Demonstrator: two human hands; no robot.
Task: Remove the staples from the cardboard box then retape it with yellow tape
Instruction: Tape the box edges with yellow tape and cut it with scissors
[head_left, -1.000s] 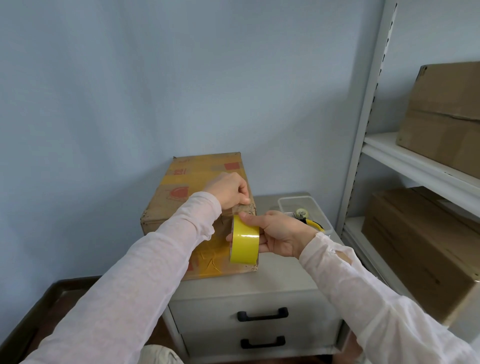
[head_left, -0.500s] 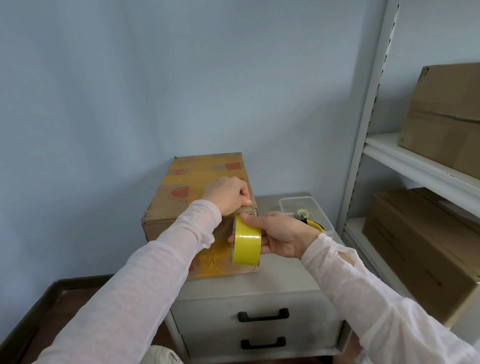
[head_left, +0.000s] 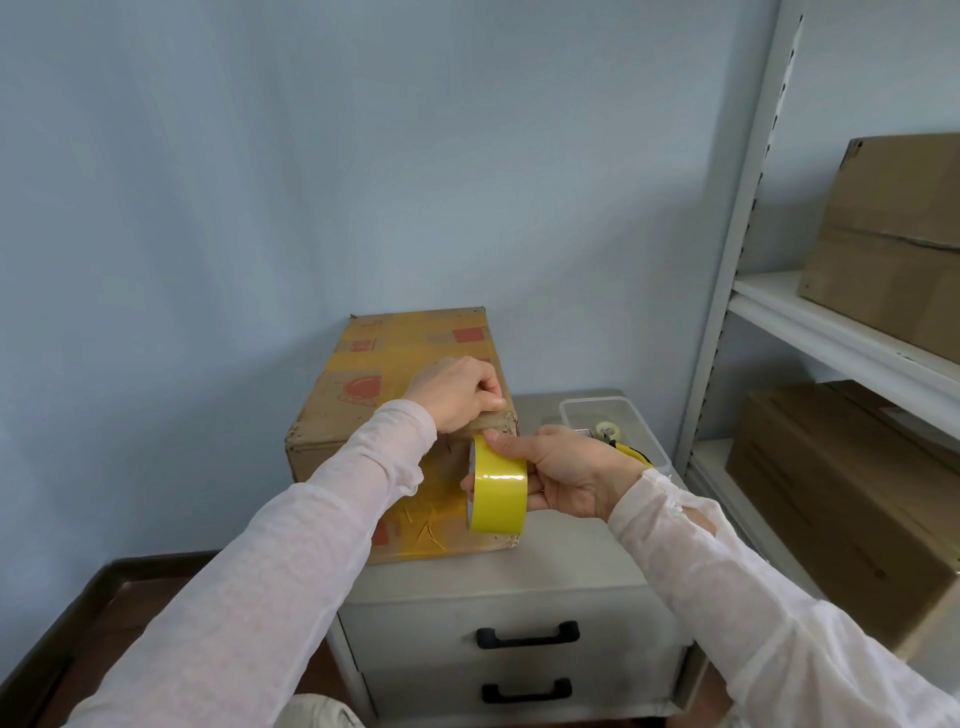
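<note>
A worn cardboard box (head_left: 395, 358) with red prints and yellow tape strips stands on a grey drawer cabinet (head_left: 519, 566). My left hand (head_left: 460, 392) rests as a closed fist on the box's near top edge, pinching something small there; I cannot make out what. My right hand (head_left: 561, 470) holds a roll of yellow tape (head_left: 498, 486) upright against the box's front face, just below the left hand. The front face shows wrinkled yellow tape.
A clear plastic tub (head_left: 618, 421) with a small tape roll and a yellow-handled tool sits on the cabinet to the right. A white metal shelf (head_left: 841, 332) on the right carries large cardboard boxes (head_left: 893, 239). A dark wooden floor edge is at lower left.
Both hands and the tape roll have stayed almost in place; the roll shifted very slightly.
</note>
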